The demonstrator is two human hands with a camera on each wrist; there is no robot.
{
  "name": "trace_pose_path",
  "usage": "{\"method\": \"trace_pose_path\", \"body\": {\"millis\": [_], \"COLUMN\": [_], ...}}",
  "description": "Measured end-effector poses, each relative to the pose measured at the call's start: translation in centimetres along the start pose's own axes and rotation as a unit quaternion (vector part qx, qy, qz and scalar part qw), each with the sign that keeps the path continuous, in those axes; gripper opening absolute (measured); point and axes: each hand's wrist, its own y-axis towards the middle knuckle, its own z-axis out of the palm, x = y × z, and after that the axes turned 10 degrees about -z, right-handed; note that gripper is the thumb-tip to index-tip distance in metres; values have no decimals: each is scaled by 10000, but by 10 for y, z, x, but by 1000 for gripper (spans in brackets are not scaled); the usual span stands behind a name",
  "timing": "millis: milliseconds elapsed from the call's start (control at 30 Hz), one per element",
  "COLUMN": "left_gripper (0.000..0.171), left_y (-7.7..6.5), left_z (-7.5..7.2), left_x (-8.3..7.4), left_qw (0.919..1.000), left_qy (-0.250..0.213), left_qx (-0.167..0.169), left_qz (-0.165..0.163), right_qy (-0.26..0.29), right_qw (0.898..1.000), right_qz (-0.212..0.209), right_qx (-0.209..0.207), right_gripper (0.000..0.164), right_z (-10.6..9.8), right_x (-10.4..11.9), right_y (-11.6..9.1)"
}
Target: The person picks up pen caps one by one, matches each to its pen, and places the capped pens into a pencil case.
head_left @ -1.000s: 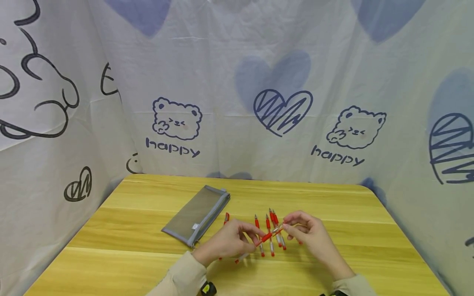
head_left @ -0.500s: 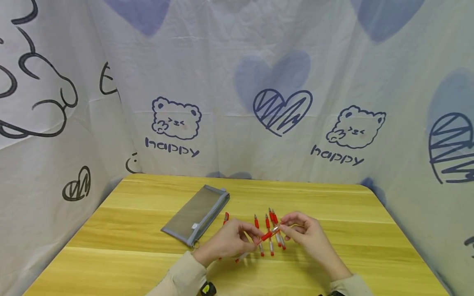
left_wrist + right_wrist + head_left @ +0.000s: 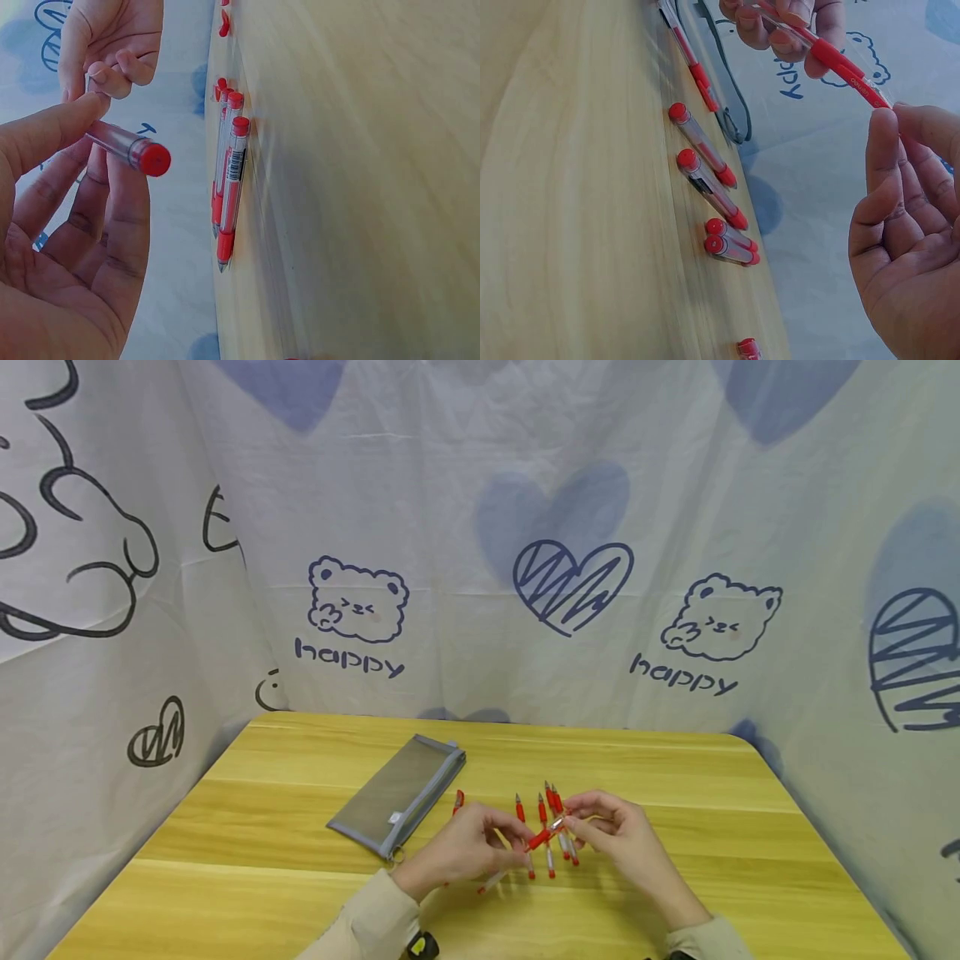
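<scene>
A clear-barrelled gel pen with a red grip (image 3: 537, 840) is held above the table between both hands. My left hand (image 3: 474, 842) pinches its barrel near the back; the red end plug (image 3: 155, 160) faces the camera in the left wrist view. At the pen's front end, my right hand (image 3: 617, 831) pinches a clear cap with a red clip (image 3: 866, 88) between thumb and forefinger. Several similar uncapped pens (image 3: 705, 139) lie below, tips pointing away. Another pen (image 3: 491, 884) lies partly hidden under my left hand.
A grey mesh zip pouch (image 3: 401, 793) lies flat on the wooden table (image 3: 247, 827), left of the pens. Beside it, a red-clipped pen (image 3: 459, 799) is mostly covered by my left hand. A printed cloth (image 3: 450, 635) hangs behind the table.
My right hand has moved slightly left, closer to my left hand, bringing the cap with it. My left hand stays nearly in place. The pens on the table and the pouch have not moved.
</scene>
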Motion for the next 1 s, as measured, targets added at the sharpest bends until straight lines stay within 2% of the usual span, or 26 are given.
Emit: {"method": "trace_pose_path", "body": {"millis": [300, 567, 733, 1000], "left_gripper": [19, 19, 18, 11], "left_y": [0, -1, -1, -2], "left_z": [1, 4, 7, 10], "left_x": [-2, -5, -5, -5], "left_qw": [9997, 9999, 10000, 9988], "left_qy": [-210, -115, 37, 359], "left_qx": [132, 10, -25, -188], "left_qz": [-16, 23, 81, 281], "right_qy": [-56, -48, -69, 73], "right_qw": [9998, 9997, 9994, 9976], "right_qz": [148, 232, 309, 265], "right_qx": [141, 62, 103, 638], "right_gripper": [39, 37, 41, 39], "right_z": [0, 3, 2, -3], "right_x": [-3, -4, -4, 0], "right_y": [1, 1, 1, 1]}}
